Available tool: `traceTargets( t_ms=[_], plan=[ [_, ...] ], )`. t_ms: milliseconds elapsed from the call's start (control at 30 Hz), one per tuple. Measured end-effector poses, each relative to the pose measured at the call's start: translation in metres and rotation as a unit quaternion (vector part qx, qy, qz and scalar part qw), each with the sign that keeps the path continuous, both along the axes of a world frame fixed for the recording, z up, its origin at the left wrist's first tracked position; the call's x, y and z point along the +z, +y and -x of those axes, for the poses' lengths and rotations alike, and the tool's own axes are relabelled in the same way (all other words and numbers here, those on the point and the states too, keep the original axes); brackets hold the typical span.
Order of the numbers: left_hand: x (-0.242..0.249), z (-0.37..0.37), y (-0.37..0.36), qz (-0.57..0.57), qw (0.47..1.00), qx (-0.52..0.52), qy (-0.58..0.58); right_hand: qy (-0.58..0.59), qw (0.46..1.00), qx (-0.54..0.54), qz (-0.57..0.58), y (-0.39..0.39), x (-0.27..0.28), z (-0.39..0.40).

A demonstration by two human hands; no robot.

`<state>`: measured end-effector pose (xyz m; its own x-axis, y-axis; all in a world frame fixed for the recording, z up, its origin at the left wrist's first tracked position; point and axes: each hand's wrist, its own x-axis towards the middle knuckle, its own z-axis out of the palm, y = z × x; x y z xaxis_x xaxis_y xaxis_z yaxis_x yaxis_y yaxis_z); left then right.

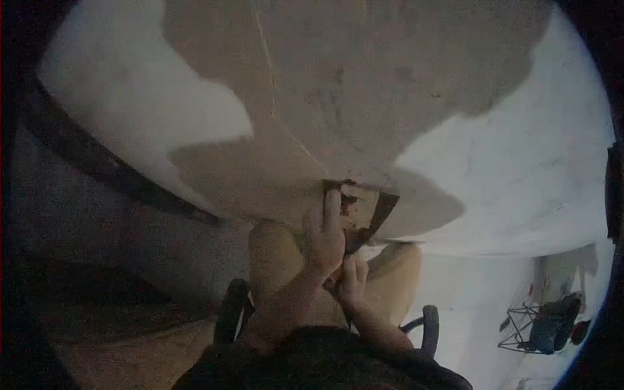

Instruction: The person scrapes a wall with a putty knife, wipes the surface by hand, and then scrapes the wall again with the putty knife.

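Note:
A flat four-sided piece [367, 203] with dark brown edges, a pale middle and reddish-brown blotches is tilted against the near edge of the broad pale surface. My left hand [323, 244] grips its left side, with fingers stretched up along the edge. Just under the lower tip of the piece is my right hand [352, 279], its fingers curled closed there. Dim, grainy light hides the exact kind of the piece and the details of the right-hand grip.
The broad white surface [539, 169] carries a large brownish-grey area [364, 78], perhaps shadow. My knees [276, 250] lie beneath its near edge. Dark chair armrests [232, 312] flank me. At lower right stands a dark object with a thin frame [552, 325].

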<state>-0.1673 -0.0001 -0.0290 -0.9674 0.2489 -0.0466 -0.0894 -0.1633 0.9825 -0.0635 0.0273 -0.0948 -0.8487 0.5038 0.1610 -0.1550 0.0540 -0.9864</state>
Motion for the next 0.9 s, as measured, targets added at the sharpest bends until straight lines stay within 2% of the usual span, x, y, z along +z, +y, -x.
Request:
traceTargets(
  t_ms=[67,133,167,233,300,367,467,500,567,600,667,733,767,833,900],
  plan=[
    [0.005,-0.001,0.001,0.002,1.000,0.005,0.027,-0.014,0.999,-0.004,0.046,-0.005,0.006,-0.003],
    [0.010,-0.002,0.003,0.006,0.998,0.021,0.056,0.004,0.999,-0.006,0.046,-0.004,0.001,-0.001],
    [0.014,-0.002,0.001,-0.001,0.999,0.021,0.031,0.011,0.998,-0.002,0.068,-0.003,0.001,-0.003],
    [0.028,0.000,0.001,-0.014,1.000,0.019,-0.015,0.015,0.980,0.032,0.198,0.000,0.023,0.002],
    [0.033,-0.002,0.001,-0.028,0.999,0.017,-0.043,0.020,0.981,0.022,0.191,-0.003,0.021,0.000],
    [0.018,0.008,-0.005,-0.016,1.000,-0.004,-0.004,0.010,0.982,0.043,0.182,-0.004,0.028,0.007],
    [0.026,-0.011,-0.001,0.012,1.000,0.010,0.025,0.002,0.970,0.018,0.242,-0.006,0.018,-0.011],
    [0.024,-0.012,-0.002,0.002,1.000,0.011,-0.002,0.005,0.968,0.017,0.252,-0.006,0.018,-0.011],
    [0.020,-0.013,0.000,-0.018,0.998,0.011,-0.061,-0.030,0.993,0.012,0.114,-0.003,0.027,-0.015],
    [0.018,-0.014,0.000,-0.027,0.995,0.011,-0.093,-0.034,0.996,0.010,0.080,-0.003,0.025,-0.019],
    [0.019,-0.016,-0.001,-0.054,0.996,0.000,-0.075,-0.020,0.999,0.006,0.044,-0.001,0.009,-0.025],
    [0.017,-0.018,0.000,-0.056,0.995,0.005,-0.083,0.008,0.994,0.014,0.104,-0.001,0.014,-0.020],
    [0.019,-0.016,-0.006,-0.018,0.998,-0.037,-0.054,0.017,0.986,0.025,0.165,-0.003,0.020,-0.019],
    [0.019,-0.010,0.000,-0.023,1.000,-0.015,-0.004,0.008,0.972,0.043,0.229,0.002,0.036,-0.016],
    [0.013,-0.015,0.001,0.001,1.000,0.014,-0.025,-0.027,0.970,0.056,0.234,0.003,0.044,-0.018]
  ],
)
